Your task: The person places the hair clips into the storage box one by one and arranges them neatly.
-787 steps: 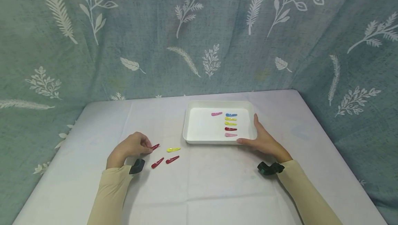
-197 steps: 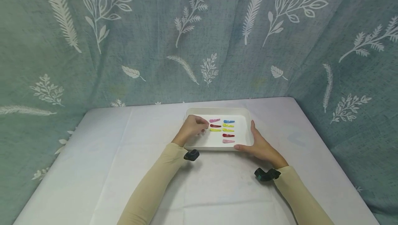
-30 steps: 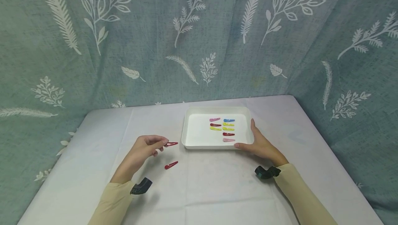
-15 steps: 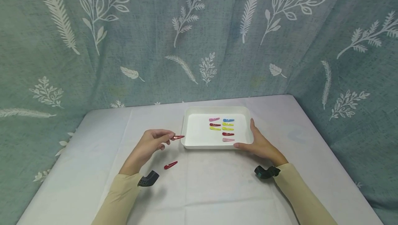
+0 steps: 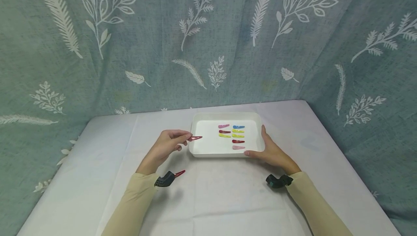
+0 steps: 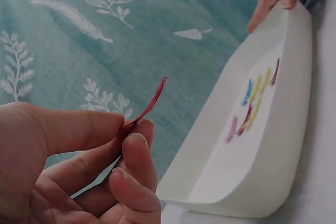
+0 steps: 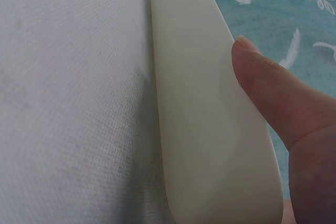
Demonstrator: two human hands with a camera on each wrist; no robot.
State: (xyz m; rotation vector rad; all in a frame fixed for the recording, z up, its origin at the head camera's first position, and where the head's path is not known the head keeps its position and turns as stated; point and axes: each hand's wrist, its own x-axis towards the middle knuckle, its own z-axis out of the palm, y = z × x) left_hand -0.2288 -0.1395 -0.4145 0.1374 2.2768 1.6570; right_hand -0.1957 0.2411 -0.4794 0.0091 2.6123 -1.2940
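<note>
My left hand point(image 5: 168, 144) pinches a red snap hair clip point(image 5: 196, 138) between thumb and fingertips, over the left rim of the white tray point(image 5: 203, 147). In the left wrist view the held hair clip point(image 6: 155, 98) points up and away from the fingers. My right hand point(image 5: 275, 151) grips the tray's near right corner, its thumb point(image 7: 262, 72) on the near rim and its fingers along the right side. Inside the tray lie two columns of hair clips: pink, red and yellow at left; a blue clip point(image 5: 239, 127), yellow, red and pink at right.
Another red hair clip point(image 5: 180, 173) lies on the white tablecloth point(image 5: 228, 196), partly hidden by the black camera point(image 5: 165, 179) on my left wrist. A leaf-patterned blue-green curtain point(image 5: 156, 47) hangs behind the table.
My left hand has carried the red hair clip right and away from me, from beside the tray to over its left rim. My right hand stays at the tray's corner.
</note>
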